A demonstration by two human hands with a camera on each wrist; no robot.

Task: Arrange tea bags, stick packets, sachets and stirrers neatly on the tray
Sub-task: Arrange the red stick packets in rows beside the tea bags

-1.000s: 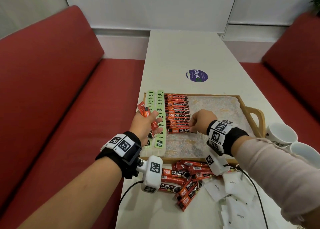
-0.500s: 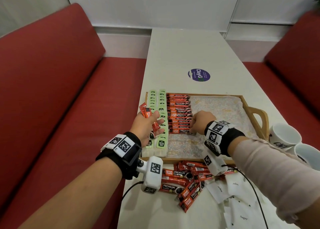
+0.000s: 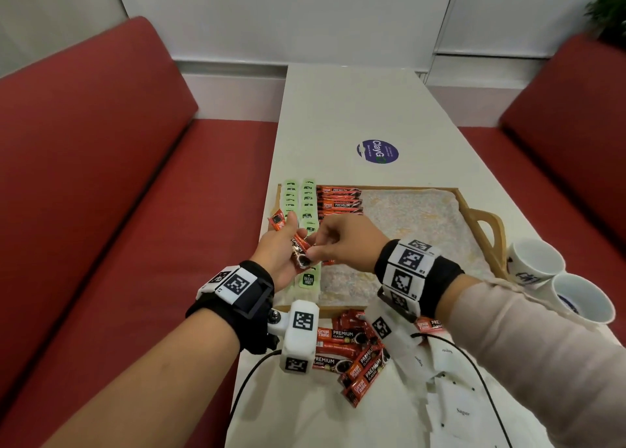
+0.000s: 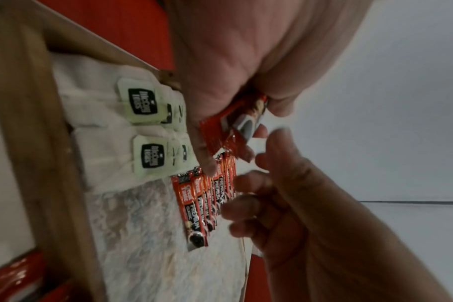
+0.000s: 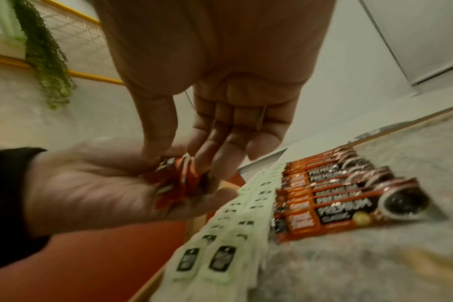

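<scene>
My left hand point(image 3: 286, 244) hovers over the tray's left edge and grips a small bundle of red stick packets point(image 3: 299, 248). My right hand point(image 3: 316, 244) has reached across, and its thumb and fingers pinch one packet of that bundle point(image 5: 178, 179). The wooden tray point(image 3: 487, 217) has a patterned liner. On it lie two columns of green tea bags point(image 3: 309, 193) at the left. Beside them is a row of red stick packets point(image 3: 340, 198), partly hidden by my hands. The left wrist view shows the bundle point(image 4: 228, 130) above the row point(image 4: 194, 204).
Loose red stick packets point(image 3: 352, 353) lie on the white table in front of the tray. White sugar sachets point(image 3: 454, 403) are heaped to their right. Two white cups point(image 3: 537, 261) stand right of the tray handle. Red benches flank the table.
My right hand left the lowest packet of the tray's row and moved left to the bundle in my left hand. The left hand stayed nearly in place.
</scene>
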